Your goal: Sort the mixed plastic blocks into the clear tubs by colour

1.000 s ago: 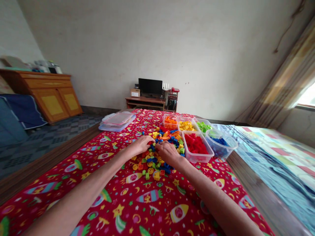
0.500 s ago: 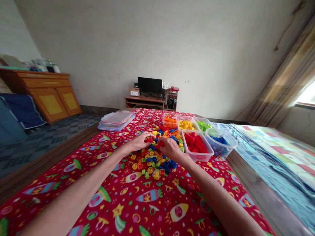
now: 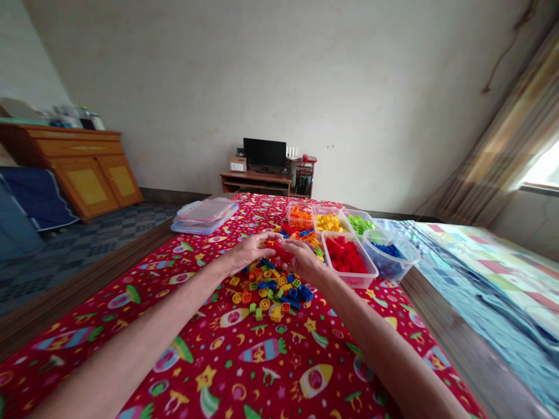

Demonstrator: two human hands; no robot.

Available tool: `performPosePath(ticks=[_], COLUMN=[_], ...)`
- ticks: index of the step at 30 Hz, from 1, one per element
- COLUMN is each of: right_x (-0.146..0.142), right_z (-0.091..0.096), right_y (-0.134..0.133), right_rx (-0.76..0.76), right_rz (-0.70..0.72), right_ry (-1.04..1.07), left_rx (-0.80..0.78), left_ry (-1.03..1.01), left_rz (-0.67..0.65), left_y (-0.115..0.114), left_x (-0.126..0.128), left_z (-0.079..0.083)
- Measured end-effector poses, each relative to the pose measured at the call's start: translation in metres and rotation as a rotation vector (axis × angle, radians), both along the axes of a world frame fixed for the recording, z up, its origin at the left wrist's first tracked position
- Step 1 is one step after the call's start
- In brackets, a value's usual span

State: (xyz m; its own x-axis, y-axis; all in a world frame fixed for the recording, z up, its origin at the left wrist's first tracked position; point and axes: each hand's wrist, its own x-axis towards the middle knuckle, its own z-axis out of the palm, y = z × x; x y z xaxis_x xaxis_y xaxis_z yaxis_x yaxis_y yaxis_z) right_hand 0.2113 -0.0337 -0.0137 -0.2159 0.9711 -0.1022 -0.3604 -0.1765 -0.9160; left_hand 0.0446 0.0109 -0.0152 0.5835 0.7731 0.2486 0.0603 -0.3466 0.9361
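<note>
A heap of mixed plastic bricks (image 3: pixel 273 288) in blue, yellow, orange, red and green lies on the red rocket-print tablecloth (image 3: pixel 244 361). Above the heap my left hand (image 3: pixel 250 251) and my right hand (image 3: pixel 303 261) meet, fingers curled, both closed on red bricks (image 3: pixel 279 251) held between them. Just right of my hands stands a clear tub of red bricks (image 3: pixel 347 259).
Behind the red tub stand tubs of orange (image 3: pixel 301 217), yellow (image 3: pixel 329 222) and green bricks (image 3: pixel 361 223), and a round tub of blue bricks (image 3: pixel 390 251). Stacked lids (image 3: pixel 205 214) lie at the far left. A table edge runs on the right beside a bed (image 3: pixel 493 279).
Both hands have risen off the brick heap and come together, now holding red bricks between them above the pile.
</note>
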Motion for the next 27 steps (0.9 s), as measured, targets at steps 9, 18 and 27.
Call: performPosePath(ticks=[9, 18, 27], right_x=[-0.006, 0.008, 0.101], right_z=[-0.002, 0.010, 0.051], right_y=[-0.004, -0.001, 0.003], right_rx=[0.046, 0.095, 0.571], right_rz=[0.161, 0.065, -0.535], right_ry=[0.050, 0.068, -1.039], left_rx=[0.279, 0.694, 0.830], left_ry=[0.070, 0.224, 0.396], left_rz=[0.211, 0.349, 0.164], left_y=[0.002, -0.020, 0.002], left_x=[0.014, 0.021, 0.011], left_z=[-0.002, 0.010, -0.018])
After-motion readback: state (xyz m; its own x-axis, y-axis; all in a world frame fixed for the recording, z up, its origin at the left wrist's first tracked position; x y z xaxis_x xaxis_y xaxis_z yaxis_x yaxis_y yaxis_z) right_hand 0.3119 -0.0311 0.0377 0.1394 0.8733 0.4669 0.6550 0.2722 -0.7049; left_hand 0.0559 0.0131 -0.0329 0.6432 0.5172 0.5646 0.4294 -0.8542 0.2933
